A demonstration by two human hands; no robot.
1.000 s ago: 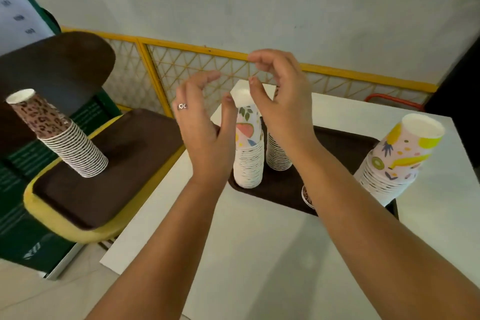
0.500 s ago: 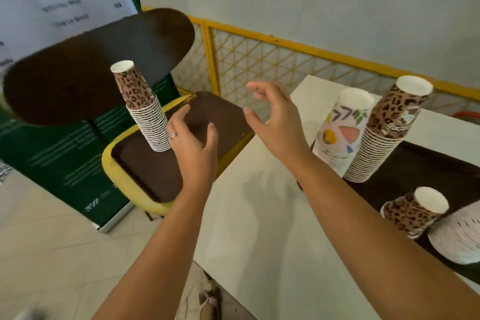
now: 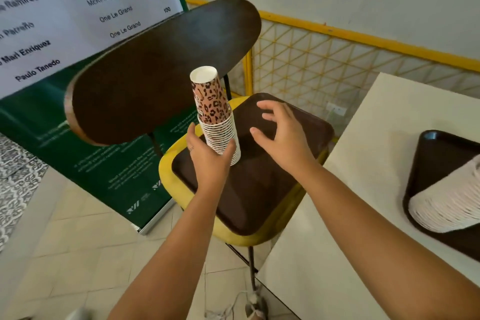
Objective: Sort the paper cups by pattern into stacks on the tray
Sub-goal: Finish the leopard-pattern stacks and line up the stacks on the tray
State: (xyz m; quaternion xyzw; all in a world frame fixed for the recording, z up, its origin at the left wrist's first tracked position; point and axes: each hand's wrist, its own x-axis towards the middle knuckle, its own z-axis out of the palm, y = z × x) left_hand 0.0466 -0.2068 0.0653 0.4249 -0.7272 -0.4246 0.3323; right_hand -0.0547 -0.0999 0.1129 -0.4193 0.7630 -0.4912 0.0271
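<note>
A tall stack of leopard-print paper cups (image 3: 217,117) stands upside down on a dark brown tray (image 3: 259,189) that lies on the yellow seat of a chair (image 3: 181,189). The stack sits near the tray's far left corner and leans a little to the left, its white bottom facing up.

The left hand (image 3: 207,158) is at the lower part of the stack, thumb on the right side of the rims and fingers reaching around the left. It looks to be curling round the cups, though how firmly it grips them is hard to tell from this angle. A ring shows on one finger.

The right hand (image 3: 283,135) hovers over the tray just to the right of the stack, fingers spread and loosely bent, holding nothing and not touching the cups.

The chair's dark oval backrest (image 3: 161,67) rises behind the stack, and behind that stands a green and white banner (image 3: 65,21) with printed names and numbers.

On the right, a white table (image 3: 363,189) carries a second dark tray (image 3: 428,161) near its right edge. On it a stack of cups (image 3: 446,202) shows only its white rims, cut off by the edge of the view, so its pattern cannot be read. A yellow-framed mesh fence (image 3: 337,60) runs along the wall beyond.
</note>
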